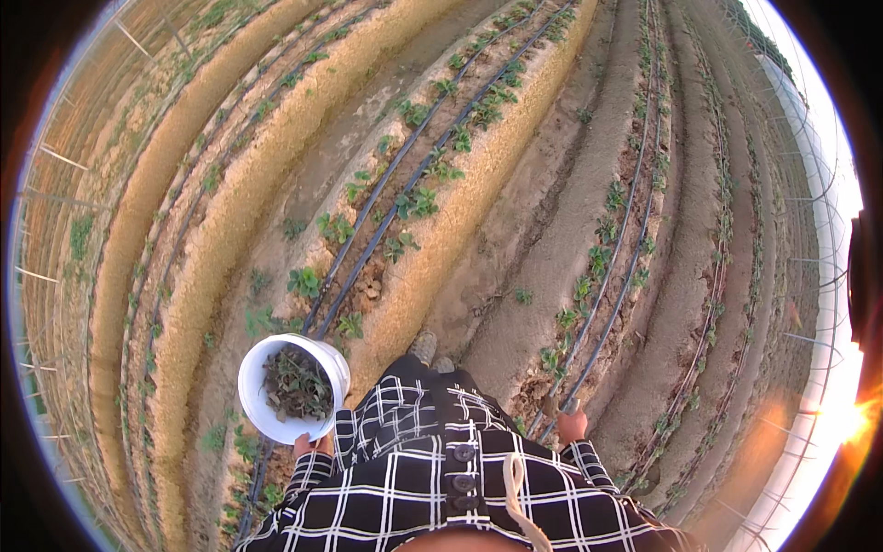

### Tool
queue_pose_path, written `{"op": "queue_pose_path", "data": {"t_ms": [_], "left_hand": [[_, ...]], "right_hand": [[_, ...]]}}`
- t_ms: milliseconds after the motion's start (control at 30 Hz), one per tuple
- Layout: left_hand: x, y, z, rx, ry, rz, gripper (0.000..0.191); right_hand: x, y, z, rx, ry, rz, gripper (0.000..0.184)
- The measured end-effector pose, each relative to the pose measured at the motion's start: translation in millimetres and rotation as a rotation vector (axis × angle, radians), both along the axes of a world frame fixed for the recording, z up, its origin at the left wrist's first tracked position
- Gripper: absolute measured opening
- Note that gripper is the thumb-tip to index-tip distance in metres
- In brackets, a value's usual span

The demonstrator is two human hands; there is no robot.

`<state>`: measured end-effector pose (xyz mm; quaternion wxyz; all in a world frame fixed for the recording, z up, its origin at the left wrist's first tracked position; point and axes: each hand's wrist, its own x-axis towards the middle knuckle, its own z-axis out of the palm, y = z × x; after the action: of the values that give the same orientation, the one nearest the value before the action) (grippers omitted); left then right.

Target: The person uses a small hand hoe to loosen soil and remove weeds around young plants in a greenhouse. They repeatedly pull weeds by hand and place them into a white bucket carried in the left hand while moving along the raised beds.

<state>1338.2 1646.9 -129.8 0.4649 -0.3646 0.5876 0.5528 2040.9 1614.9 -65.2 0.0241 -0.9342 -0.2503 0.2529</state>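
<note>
My left hand (314, 445) grips the lower rim of a white plastic bucket (255, 393), which is tilted so that its mouth faces me. Inside lie wilted green plants (300, 383) mixed with dark soil or dry leaves. On the other side, my right hand (572, 426) is closed around a small hand tool (552, 406); its exact kind is too small to tell. That hand hovers by a raised bed, close to black drip irrigation tubes (578, 386). Low leafy plants (552, 360), like strawberry plants, grow beside the tubes.
My shoes (424, 347) stand in the furrow (476, 303) between two raised beds. The left bed (441, 241) carries two drip tubes (386, 214) and rows of leafy plants (414, 203). More beds curve away on both sides, with metal hoops (817, 338) along the right edge.
</note>
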Motion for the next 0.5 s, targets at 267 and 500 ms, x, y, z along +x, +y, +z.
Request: {"op": "queue_pose_path", "data": {"t_ms": [267,500], "left_hand": [[-7.4,110.9,55.6,0.033,0.443,-1.278,0.034],[73.8,232.9,146.5,-0.243,0.987,-1.999,0.037]], "right_hand": [[-3.6,-15.4,31.1,0.105,0.39,-0.427,0.011],[-6.7,-67.8,16.4,-0.066,0.501,-0.521,0.021]]}}
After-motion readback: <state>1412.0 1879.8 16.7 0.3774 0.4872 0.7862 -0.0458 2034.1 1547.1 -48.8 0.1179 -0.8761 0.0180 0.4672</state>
